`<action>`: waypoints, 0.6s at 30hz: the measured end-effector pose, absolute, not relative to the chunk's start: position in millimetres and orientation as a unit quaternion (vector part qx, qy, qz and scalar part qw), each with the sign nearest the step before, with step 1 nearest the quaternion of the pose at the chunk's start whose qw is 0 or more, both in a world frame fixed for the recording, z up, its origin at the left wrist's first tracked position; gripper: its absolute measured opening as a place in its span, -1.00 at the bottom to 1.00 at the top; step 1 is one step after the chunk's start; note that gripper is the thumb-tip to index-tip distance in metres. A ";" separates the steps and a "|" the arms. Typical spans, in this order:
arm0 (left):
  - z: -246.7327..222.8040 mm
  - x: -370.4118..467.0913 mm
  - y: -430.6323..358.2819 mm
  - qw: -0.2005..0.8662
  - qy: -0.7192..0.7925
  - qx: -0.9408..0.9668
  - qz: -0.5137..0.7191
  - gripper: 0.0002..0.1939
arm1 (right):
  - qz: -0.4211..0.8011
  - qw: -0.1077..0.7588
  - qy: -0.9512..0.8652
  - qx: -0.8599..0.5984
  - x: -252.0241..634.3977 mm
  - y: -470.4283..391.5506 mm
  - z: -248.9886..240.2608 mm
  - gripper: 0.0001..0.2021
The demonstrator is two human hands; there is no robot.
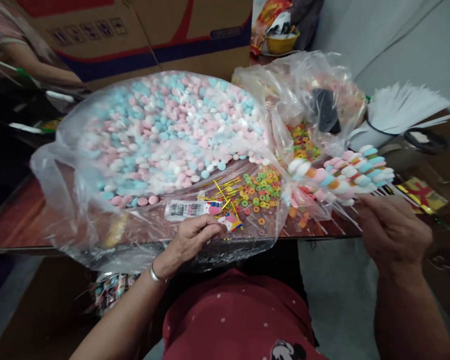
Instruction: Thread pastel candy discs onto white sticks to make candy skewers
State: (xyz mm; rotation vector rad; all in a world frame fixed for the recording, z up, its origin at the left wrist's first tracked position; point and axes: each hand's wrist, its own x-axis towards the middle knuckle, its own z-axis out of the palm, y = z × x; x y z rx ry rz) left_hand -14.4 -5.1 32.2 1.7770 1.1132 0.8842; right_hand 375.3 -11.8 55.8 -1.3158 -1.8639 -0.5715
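Note:
My left hand [198,232], with a bracelet at the wrist, pinches a small printed plastic wrapper [230,221]. Another printed wrapper [183,210] lies flat beside its fingertips. Off to the right, my right hand [395,232] is closed at the lower end of a marshmallow skewer [322,177]; its fingers partly hide the stick. Stacked behind that skewer are several more marshmallow skewers [363,167]. Yellow twist ties [225,192] and ring-shaped gummies [262,190] lie on clear plastic between the hands.
A large clear bag of pink, blue and white candies [172,125] spreads over the table [7,225]. Behind it stands a cardboard box [153,35]. A mug [375,135] of white sticks and a dark-rimmed jar [423,140] are at right. Another person's arm [41,62] shows at left.

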 end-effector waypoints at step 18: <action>21.7 -33.7 -10.4 0.444 0.438 0.676 0.394 -0.60 | -0.063 0.335 -0.869 -0.359 306.9 -10.6 72.6 -0.71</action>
